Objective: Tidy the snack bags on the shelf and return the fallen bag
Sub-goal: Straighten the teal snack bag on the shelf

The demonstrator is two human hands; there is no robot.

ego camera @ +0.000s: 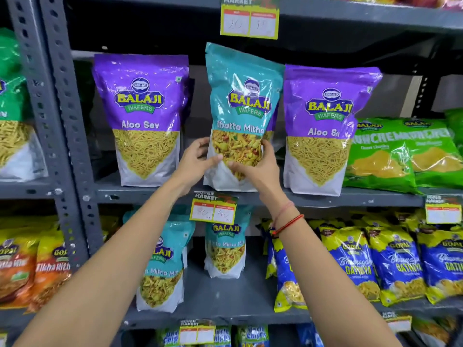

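A teal Khatta Mitha bag (241, 103) stands upright on the middle grey shelf (155, 194), between two purple Aloo Sev bags (146, 116) (325, 126). It leans a little to the right at its top. My left hand (194, 162) grips its lower left edge, thumb across the front. My right hand (260, 166) holds its lower right side, fingers curled around the edge. Two more teal Khatta Mitha bags (160, 266) (225, 244) stand on the shelf below.
Green Crunchem bags (398, 154) lie at the right of the middle shelf. Blue and yellow Gopal bags (390, 266) fill the lower right. Orange bags (32, 261) sit lower left beyond the perforated upright (62, 116). Price tags (214, 211) hang from shelf edges.
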